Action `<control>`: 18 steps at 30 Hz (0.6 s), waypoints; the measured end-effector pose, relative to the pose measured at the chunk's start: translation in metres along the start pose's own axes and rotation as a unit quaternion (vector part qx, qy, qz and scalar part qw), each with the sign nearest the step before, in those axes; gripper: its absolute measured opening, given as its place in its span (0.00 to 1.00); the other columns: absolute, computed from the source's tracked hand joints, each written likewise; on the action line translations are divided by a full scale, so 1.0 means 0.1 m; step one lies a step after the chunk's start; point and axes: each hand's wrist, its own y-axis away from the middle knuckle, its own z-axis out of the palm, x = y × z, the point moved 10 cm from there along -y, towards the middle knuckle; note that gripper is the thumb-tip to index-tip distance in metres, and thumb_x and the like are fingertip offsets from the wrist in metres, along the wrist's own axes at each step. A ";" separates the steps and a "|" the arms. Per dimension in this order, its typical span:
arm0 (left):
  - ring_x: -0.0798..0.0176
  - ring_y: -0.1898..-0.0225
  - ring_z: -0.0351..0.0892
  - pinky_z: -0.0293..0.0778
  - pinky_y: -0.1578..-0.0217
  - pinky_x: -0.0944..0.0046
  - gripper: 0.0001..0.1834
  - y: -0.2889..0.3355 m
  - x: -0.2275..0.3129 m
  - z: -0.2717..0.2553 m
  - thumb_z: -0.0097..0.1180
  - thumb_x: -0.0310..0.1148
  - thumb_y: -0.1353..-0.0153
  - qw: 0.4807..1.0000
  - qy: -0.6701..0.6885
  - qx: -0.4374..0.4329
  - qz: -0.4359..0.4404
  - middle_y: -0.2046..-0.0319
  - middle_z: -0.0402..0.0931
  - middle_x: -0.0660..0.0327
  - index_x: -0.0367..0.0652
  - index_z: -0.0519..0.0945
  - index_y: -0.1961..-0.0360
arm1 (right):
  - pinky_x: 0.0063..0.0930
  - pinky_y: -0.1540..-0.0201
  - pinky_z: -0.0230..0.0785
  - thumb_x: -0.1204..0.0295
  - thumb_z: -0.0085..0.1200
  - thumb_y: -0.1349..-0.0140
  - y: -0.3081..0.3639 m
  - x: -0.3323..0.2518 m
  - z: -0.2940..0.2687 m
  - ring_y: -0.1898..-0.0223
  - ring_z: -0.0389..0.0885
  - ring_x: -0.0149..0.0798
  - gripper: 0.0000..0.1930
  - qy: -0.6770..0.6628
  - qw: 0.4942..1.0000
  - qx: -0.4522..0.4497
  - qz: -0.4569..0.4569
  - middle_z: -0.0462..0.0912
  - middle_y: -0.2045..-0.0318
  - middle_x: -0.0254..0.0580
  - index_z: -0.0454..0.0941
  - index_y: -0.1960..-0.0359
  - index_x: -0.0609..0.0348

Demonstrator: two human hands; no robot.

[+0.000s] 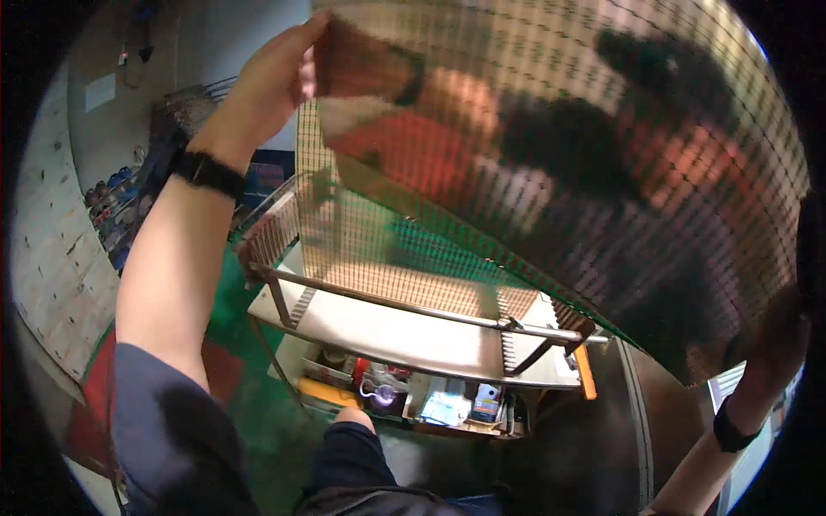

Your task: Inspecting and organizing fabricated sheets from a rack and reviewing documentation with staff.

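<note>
Fingers [307, 76] on glossy panel [542, 163], rack [430, 312] partly hidden, table [387, 334] below

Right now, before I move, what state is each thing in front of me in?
Panel: held up, reflective.
Left hand: closed on the panel's left edge.
Right hand: at the panel's right side, grip too dark to tell.
Rack: standing on the table.
Tray: open, loaded, below the tabletop.
Left wristband: worn.
Right wristband: worn.

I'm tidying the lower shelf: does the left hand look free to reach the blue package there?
Probably not: the left hand holds the edge of the large gridded panel, raised well away from the blue package.
</note>
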 end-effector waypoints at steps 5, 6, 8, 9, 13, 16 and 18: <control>0.62 0.48 0.78 0.69 0.41 0.57 0.20 0.24 -0.42 -0.44 0.48 0.44 0.25 0.992 0.120 0.025 0.002 0.50 0.81 0.58 0.37 0.78 0.48 | 0.25 0.48 0.70 0.69 0.45 0.26 -0.04 -1.67 0.31 0.50 0.76 0.35 0.24 -0.276 0.918 0.052 -0.279 0.75 0.47 0.41 0.66 0.30 0.61; 0.61 0.49 0.79 0.70 0.42 0.58 0.19 0.27 -0.49 -0.72 0.49 0.43 0.25 0.987 0.116 0.109 0.017 0.52 0.81 0.58 0.37 0.79 0.49 | 0.23 0.52 0.73 0.71 0.45 0.26 0.03 -1.98 0.26 0.53 0.78 0.33 0.24 -0.328 0.882 0.065 -0.331 0.76 0.50 0.40 0.66 0.29 0.60; 0.61 0.49 0.79 0.71 0.43 0.58 0.18 0.24 -0.65 -0.87 0.48 0.42 0.25 0.985 0.120 0.121 0.021 0.52 0.81 0.58 0.37 0.78 0.49 | 0.15 0.57 0.69 0.64 0.49 0.26 0.06 -2.51 0.43 0.64 0.73 0.26 0.19 -0.472 0.845 -0.029 -0.248 0.72 0.62 0.32 0.74 0.37 0.59; 0.61 0.50 0.79 0.71 0.44 0.59 0.18 0.21 -0.77 -0.93 0.48 0.41 0.25 0.982 0.133 0.130 0.027 0.51 0.81 0.58 0.37 0.78 0.49 | 0.17 0.64 0.66 0.59 0.50 0.25 0.00 -2.62 0.89 0.69 0.70 0.23 0.13 -0.710 0.669 -0.219 0.005 0.71 0.69 0.25 0.79 0.54 0.54; 0.62 0.50 0.79 0.72 0.45 0.59 0.17 0.11 -0.99 -1.02 0.49 0.41 0.25 0.982 0.144 0.122 0.005 0.52 0.81 0.58 0.37 0.78 0.50 | 0.20 0.72 0.60 0.58 0.50 0.25 0.03 -2.98 1.14 0.74 0.67 0.21 0.13 -0.730 0.620 -0.289 0.013 0.69 0.75 0.22 0.73 0.68 0.48; 0.62 0.50 0.79 0.73 0.46 0.60 0.16 0.17 -1.07 -1.01 0.50 0.40 0.25 0.980 0.144 0.137 -0.021 0.52 0.81 0.59 0.37 0.78 0.50 | 0.18 0.68 0.64 0.59 0.56 0.28 0.07 -3.09 1.47 0.71 0.71 0.19 0.11 -0.752 0.556 -0.352 0.037 0.75 0.71 0.22 0.79 0.60 0.53; 0.62 0.52 0.80 0.74 0.47 0.60 0.16 0.17 -1.13 -0.92 0.52 0.40 0.26 0.977 0.148 0.154 -0.025 0.53 0.81 0.59 0.37 0.78 0.50 | 0.16 0.71 0.61 0.59 0.57 0.29 0.03 -3.07 1.56 0.73 0.71 0.19 0.11 -0.763 0.558 -0.312 0.101 0.75 0.72 0.23 0.79 0.61 0.53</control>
